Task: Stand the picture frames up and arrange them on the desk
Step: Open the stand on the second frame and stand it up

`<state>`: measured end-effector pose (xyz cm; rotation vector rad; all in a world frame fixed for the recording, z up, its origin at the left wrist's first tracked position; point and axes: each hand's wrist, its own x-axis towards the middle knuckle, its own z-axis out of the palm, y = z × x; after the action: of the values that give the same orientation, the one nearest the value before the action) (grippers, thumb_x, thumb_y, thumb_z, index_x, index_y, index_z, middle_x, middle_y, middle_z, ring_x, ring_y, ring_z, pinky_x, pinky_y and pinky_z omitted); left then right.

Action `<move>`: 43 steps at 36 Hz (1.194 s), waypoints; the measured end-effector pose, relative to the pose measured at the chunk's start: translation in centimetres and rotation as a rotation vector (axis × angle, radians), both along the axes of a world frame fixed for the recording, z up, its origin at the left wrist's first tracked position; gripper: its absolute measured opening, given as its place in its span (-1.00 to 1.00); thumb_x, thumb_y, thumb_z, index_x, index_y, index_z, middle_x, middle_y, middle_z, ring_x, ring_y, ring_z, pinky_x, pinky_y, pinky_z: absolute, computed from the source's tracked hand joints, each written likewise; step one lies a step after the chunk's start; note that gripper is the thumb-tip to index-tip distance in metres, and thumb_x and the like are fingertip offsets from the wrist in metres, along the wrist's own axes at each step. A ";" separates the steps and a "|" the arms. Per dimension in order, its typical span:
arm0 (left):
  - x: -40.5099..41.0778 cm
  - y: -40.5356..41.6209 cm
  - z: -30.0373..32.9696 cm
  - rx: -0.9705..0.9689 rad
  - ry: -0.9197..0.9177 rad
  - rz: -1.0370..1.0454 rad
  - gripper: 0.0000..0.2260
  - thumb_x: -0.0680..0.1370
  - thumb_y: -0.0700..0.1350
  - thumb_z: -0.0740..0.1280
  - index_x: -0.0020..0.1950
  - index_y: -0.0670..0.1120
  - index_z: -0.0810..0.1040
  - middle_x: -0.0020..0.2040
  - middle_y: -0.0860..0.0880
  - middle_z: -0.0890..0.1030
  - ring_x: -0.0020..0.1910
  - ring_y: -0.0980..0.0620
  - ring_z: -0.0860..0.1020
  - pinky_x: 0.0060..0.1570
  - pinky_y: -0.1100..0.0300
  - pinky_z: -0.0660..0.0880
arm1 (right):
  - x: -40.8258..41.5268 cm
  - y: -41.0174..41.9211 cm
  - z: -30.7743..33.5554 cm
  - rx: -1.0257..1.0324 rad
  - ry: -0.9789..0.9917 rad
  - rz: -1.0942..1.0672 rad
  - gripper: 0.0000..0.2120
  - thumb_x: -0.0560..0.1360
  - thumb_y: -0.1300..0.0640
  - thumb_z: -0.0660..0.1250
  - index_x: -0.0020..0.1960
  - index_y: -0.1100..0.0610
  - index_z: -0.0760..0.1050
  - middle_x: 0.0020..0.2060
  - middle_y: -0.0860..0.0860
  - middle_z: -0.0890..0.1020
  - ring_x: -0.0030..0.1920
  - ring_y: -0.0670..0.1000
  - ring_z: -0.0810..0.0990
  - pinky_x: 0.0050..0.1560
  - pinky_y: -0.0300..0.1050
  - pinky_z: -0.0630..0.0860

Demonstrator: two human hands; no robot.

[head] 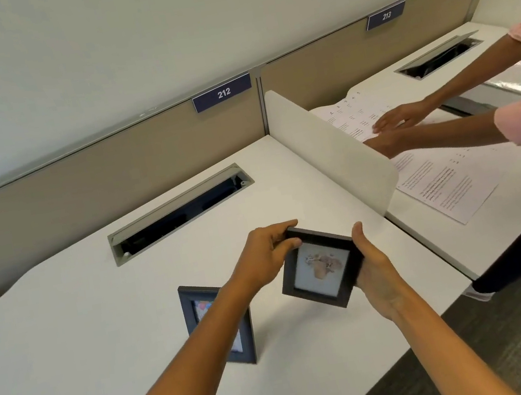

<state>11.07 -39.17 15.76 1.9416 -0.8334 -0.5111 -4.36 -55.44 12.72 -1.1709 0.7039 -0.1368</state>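
A person's two bare hands held a small square picture frame with a black wooden border (322,268) just above a white desk surface (81,316). The left hand (264,256) pinched the frame's upper left corner, its thumb on the front and its fingers curled over the top edge. The right hand (373,264) cupped the frame's right side, its thumb up along the edge and its fingers hidden behind — so each grip was closed on the frame. The frame was tilted, its glass facing the camera, showing a pale brownish picture on a light ground.

To the left, partly behind the left forearm, a taller dark blue rectangular picture frame (218,323) already stood upright on the surface.

Whether the black frame had a rear stand could not be seen. The step in hand looked to be standing it up: it would likely go best if the fingers behind felt for the prop and opened it fully, then lowered the bottom edge flat and square — near the blue frame but apart from it — letting go only once it leaned steadily.

Beyond a low white divider panel (330,146), another person's hands (401,116) rested on printed paper sheets (448,185).
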 end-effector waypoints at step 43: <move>6.6 -4.5 -4.5 0.214 0.267 0.145 -0.74 0.73 -0.19 0.22 0.39 -0.14 0.59 0.25 -0.10 0.64 0.22 -0.05 0.56 0.26 -0.01 0.59 | 7.4 -2.5 -5.1 0.028 0.169 -0.007 -0.43 0.40 -0.54 0.40 0.06 -0.11 0.78 0.08 0.04 0.83 0.21 0.11 0.75 0.18 0.04 0.57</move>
<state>17.68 -43.65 11.22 2.0516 -0.4800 -0.7774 2.99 -57.90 7.61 -1.1623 0.8560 -0.0340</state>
